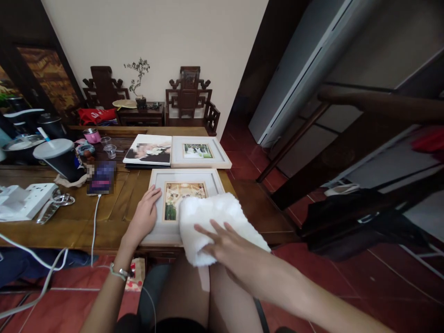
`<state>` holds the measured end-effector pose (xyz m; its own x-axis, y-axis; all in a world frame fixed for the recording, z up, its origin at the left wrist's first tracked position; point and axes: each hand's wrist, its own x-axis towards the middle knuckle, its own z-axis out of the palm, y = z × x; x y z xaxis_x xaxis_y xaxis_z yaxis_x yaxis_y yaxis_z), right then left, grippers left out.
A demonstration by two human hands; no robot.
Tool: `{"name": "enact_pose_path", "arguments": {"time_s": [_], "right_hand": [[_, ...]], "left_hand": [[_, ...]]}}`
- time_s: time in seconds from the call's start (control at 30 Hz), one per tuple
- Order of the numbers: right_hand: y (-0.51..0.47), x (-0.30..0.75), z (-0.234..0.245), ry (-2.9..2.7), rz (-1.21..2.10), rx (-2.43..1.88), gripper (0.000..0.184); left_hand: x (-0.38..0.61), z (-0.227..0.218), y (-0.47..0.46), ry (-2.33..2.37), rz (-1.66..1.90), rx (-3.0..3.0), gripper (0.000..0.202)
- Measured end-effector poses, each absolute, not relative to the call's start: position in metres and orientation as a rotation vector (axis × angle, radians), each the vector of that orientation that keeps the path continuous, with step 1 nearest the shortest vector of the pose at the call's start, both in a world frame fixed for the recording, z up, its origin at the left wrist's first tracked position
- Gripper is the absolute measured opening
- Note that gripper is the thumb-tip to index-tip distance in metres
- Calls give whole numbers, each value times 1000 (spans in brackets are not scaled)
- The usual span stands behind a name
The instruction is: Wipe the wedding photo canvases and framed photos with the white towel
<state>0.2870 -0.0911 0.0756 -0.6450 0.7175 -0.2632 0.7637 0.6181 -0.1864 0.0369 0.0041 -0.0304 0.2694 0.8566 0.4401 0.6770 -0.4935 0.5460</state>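
A: Nearest first. Right hand (222, 247), where's it sit?

B: Flat on the white fluffy cloth (215, 224), fingers spread wide, pressing, not gripping. Cloth covers the near right part of the white picture frame (185, 185), which lies at the near edge of the wooden table (79, 222).

A: Left hand (144, 217)?

B: On the frame's left border, palm down, fingers loosely together, thumb toward the pic inside. Bracelet (120, 272) on that wrist. Holds nothing, just steadies.

A: Left of the frame?

B: Phone (101, 178) w/ white cable, then a white power strip (29, 199) further left. Dark cup (60, 157) w/ lid and straw beyond the phone.

A: Behind the frame?

B: A 2nd white frame (201, 151), and a photo book (149, 150) just beside it on its left. Far back at the wall: two carved wooden chairs (189, 99), small plant (138, 81) between them.
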Motion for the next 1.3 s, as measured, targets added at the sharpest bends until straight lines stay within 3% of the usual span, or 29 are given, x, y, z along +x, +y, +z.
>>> {"name": "enact_pose_path", "arguments": {"time_s": [0.1,0.2,0.37,0.53,0.7,0.97,1.1,1.3], "right_hand": [[-110,285,78,2687,-598,1166,68],[-97,280,52,2759,-554,1253,72],[-17,284,13,2903,-139,1544,70],[44,285,14,2792,175,1655,57],[7,282,27,2724,-7,1523,55],[-104,295,80,2748,-737,1164,69],[-102,286,60,2832,-735,1248,71],[-13,291,16,3022,-412,1495,69]], "left_hand": [[37,-30,3,1428,1025,2301,45],[36,-30,4,1423,990,2311,45],[34,-31,7,1403,987,2311,44],[34,-33,8,1407,1024,2280,43],[34,-33,7,1398,1073,2261,42],[36,-32,4,1415,1049,2270,44],[36,-32,4,1441,983,2306,45],[34,-37,8,1415,998,2290,45]]}}
